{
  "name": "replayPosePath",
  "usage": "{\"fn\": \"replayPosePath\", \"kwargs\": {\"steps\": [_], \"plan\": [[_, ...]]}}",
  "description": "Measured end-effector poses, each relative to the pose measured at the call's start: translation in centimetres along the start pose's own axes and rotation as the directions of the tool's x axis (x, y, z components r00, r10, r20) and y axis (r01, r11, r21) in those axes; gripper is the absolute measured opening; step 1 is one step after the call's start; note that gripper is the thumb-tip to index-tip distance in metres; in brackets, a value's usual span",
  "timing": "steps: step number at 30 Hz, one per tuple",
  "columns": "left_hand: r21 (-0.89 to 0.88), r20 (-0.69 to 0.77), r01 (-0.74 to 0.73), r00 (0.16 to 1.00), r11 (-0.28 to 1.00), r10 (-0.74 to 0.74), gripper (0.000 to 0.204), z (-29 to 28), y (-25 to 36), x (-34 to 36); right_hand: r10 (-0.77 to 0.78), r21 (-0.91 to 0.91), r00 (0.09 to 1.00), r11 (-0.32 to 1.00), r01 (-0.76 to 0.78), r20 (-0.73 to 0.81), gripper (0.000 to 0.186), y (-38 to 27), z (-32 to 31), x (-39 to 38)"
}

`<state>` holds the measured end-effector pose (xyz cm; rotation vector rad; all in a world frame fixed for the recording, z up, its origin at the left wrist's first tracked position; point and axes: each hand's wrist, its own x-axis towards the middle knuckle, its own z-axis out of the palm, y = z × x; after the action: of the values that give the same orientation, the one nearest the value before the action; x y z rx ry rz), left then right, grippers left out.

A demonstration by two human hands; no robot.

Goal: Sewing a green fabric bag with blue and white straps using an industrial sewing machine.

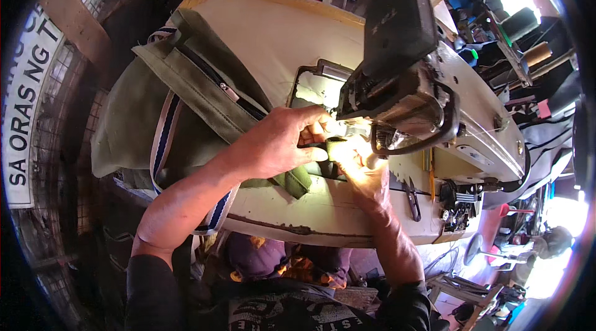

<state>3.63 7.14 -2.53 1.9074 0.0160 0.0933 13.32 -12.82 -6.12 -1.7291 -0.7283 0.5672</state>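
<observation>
An olive-green fabric bag (124,123) with a zipper (228,90) and a striped strap (162,138) lies spread over the left of the sewing table, its end at the sewing machine (403,95). Close to the needle area, my left hand (282,145) has its fingers curled, the thumb beside the cloth; what they hold, if anything, cannot be made out. My right hand (362,166) pinches a folded piece of olive fabric (336,148) under the machine's head. Bright lamp light washes out its fingertips. A loose fabric end (295,182) lies below my left hand.
The pale sewing table (273,210) has a worn front edge. Small snips (413,201) and an orange pencil-like stick (432,176) lie right of my right hand. A bobbin winder (459,197) sits at the table's right end. Thread spools (537,53) stand at the far right.
</observation>
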Motion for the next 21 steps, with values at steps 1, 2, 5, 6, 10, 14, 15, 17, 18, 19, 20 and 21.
{"fn": "replayPosePath", "kwargs": {"steps": [1,2,5,6,10,14,15,17,18,19,20,21], "plan": [[0.015,-0.025,-0.006,1.0,1.0,0.007,0.045,0.2,0.0,0.0,-0.066,-0.016,0.998,0.998,0.066,-0.017,0.013,-0.1,0.1,0.1],[0.03,-0.05,-0.012,0.999,0.999,0.013,0.044,0.4,-0.1,0.0,-0.062,0.025,0.998,0.998,0.062,-0.011,0.013,-0.1,0.2,0.1],[0.002,-0.082,-0.014,0.997,1.0,0.014,0.04,0.4,-0.2,-0.1,-0.134,0.009,0.991,0.991,0.134,0.011,0.015,-0.1,0.2,0.4],[-0.012,-0.063,0.025,0.998,1.0,-0.025,0.037,0.3,-0.2,-0.1,-0.165,-0.037,0.986,0.985,0.166,0.016,0.016,0.1,0.2,0.5],[-0.017,-0.103,0.064,0.993,0.998,-0.065,0.026,0.4,0.4,-0.2,-0.265,-0.178,0.964,0.947,0.266,0.032,0.025,1.1,-0.1,0.6],[0.05,-0.123,0.098,0.988,0.994,-0.091,0.024,0.5,1.0,-0.5,-0.371,-0.231,0.928,0.906,0.356,-0.026,0.033,1.9,0.2,0.4],[0.048,-0.124,0.096,0.988,0.994,-0.089,0.024,0.5,1.0,-0.5,-0.43,-0.236,0.903,0.876,0.42,0.012,0.034,1.9,0.3,0.3],[0.096,-0.095,0.066,0.994,0.993,-0.057,0.025,0.4,0.9,-0.5,-0.242,-0.057,0.962,0.97,0.237,-0.128,0.028,1.6,0.8,-0.1],[0.096,-0.096,0.066,0.994,0.993,-0.057,0.025,0.4,0.8,-0.4,-0.222,-0.063,0.969,0.974,0.216,-0.106,0.02,1.4,0.8,0.0],[0.114,-0.12,-0.003,0.993,0.993,0.017,0.027,0.5,0.7,-0.3,-0.257,-0.044,0.96,0.966,0.254,-0.113,0.02,1.1,0.9,-0.1],[0.134,-0.111,-0.013,0.993,0.991,0.028,0.028,0.5,0.6,-0.3,-0.195,0.007,0.977,0.981,0.196,-0.086,0.016,0.8,0.9,-0.2],[0.134,-0.143,-0.072,0.986,0.988,0.091,0.028,0.5,0.5,-0.3,-0.101,0.045,0.994,0.994,0.103,-0.049,0.016,0.5,0.8,-0.2]]}}
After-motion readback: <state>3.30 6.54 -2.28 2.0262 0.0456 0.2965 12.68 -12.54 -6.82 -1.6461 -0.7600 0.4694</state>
